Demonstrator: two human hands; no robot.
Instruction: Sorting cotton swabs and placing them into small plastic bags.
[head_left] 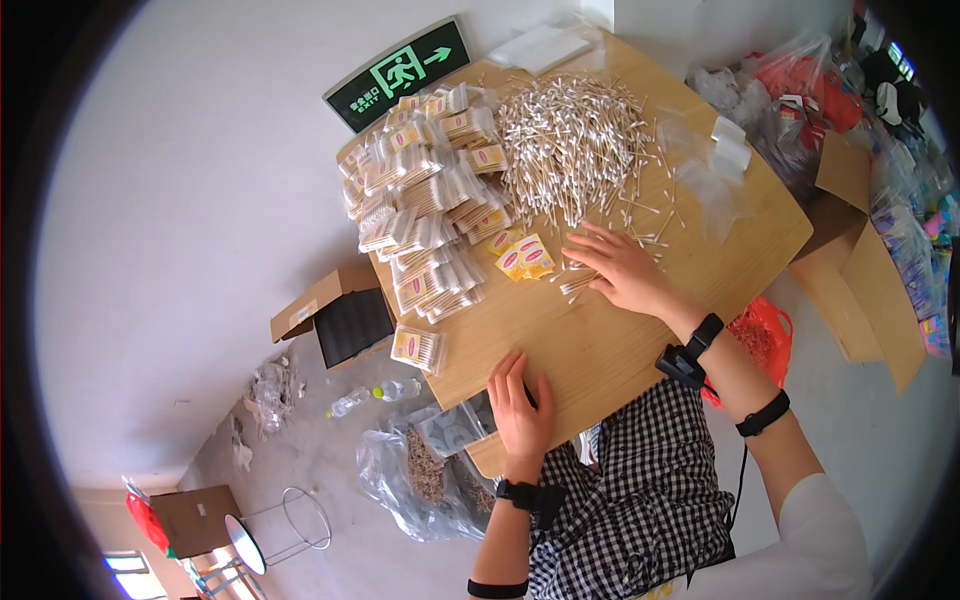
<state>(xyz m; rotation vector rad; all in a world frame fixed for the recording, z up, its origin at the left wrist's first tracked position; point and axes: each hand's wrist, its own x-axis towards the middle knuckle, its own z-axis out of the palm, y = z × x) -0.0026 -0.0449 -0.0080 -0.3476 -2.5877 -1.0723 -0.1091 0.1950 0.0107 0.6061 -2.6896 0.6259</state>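
My right hand (625,272) lies over the table with its fingers stretched out and spread, touching a few loose cotton swabs (574,283). Just beyond it spreads a large heap of cotton swabs (575,140) with white tips and wooden sticks. Left of the fingers are several small yellow cards (525,258) with red marks. My left hand (520,410) rests at the near table edge, fingers extended and thumb apart, with nothing visible in it. Nearest to it is a single clear packet of swabs (418,347); a big pile of similar packets (420,200) stands farther back.
The wooden table (720,265) also carries clear plastic bags (728,150) at the right. Beside it stand an open cardboard box (850,270) and a red bag (765,340). A clear bag of loose sticks (425,480) and plastic bottles (350,402) are on the floor at left.
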